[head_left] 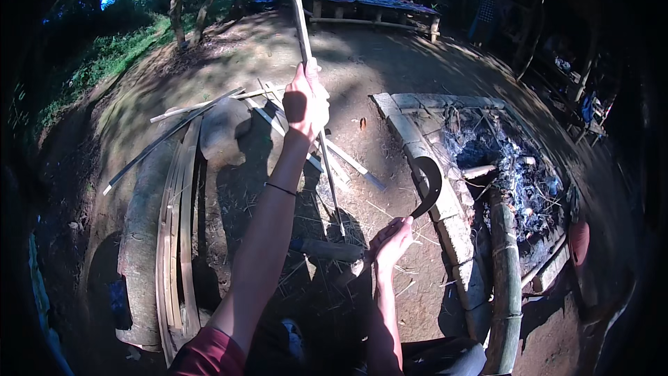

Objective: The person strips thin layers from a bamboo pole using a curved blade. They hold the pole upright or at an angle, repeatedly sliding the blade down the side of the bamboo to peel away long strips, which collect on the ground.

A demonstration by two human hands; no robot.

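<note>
My left hand (308,101) is wrapped round a long, thin bamboo strip (300,17), holding it up in front of me at a slight tilt. Its lower end reaches down close to a short log (327,249) on the ground. My right hand (391,242) grips a sickle, low and nearer to me; the dark curved blade (431,191) hooks upward beside the fire pit's edge. Fingers cover most of the sickle's handle. Behind the left forearm, several split strips (355,166) lie crossed on the ground.
To the right, a block-edged fire pit (456,219) holds ash and charred wood, with a thick bamboo pole (506,285) across its near side. A large log (146,244) and long split strips (186,209) lie at left. A low bench (372,5) stands at the back.
</note>
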